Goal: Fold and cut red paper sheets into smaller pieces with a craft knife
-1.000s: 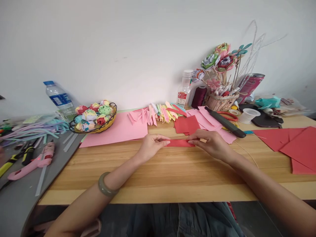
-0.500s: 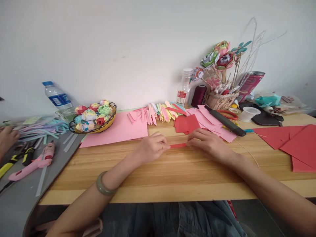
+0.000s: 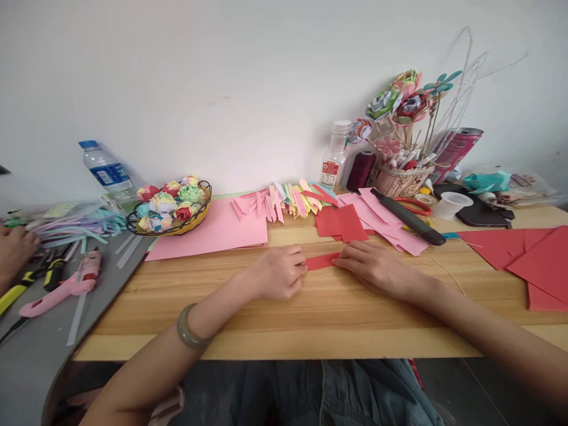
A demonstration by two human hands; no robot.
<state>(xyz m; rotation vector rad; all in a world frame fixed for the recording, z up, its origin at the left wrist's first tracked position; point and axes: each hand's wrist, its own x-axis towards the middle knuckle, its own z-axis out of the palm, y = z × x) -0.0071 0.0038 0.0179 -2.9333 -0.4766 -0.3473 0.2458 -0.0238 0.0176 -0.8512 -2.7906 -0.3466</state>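
A narrow piece of red paper (image 3: 321, 261) stretches between my two hands, just above or on the wooden table (image 3: 266, 319). My left hand (image 3: 279, 271) pinches its left end, fingers curled, a ring showing on one finger. At the other end, my right hand (image 3: 370, 266) has its fingertips closed on the paper. Red paper pieces (image 3: 339, 222) lie just beyond my right hand. Behind them is a row of folded paper strips (image 3: 293, 201) in several colours. A large pink sheet (image 3: 222, 228) lies beyond my left hand.
On the left sit a basket of paper flowers (image 3: 171, 207), a water bottle (image 3: 106, 168), a pink glue gun (image 3: 66, 293) and another person's hand (image 3: 15, 251). To the right are a black-handled cutter (image 3: 410, 218), a flower basket (image 3: 399, 177), a thread spool (image 3: 452, 205) and red sheets (image 3: 532, 260).
The red paper between my hands shows a wider face than before. My left hand has turned slightly and shifted its grip; my right hand stays at the right end.
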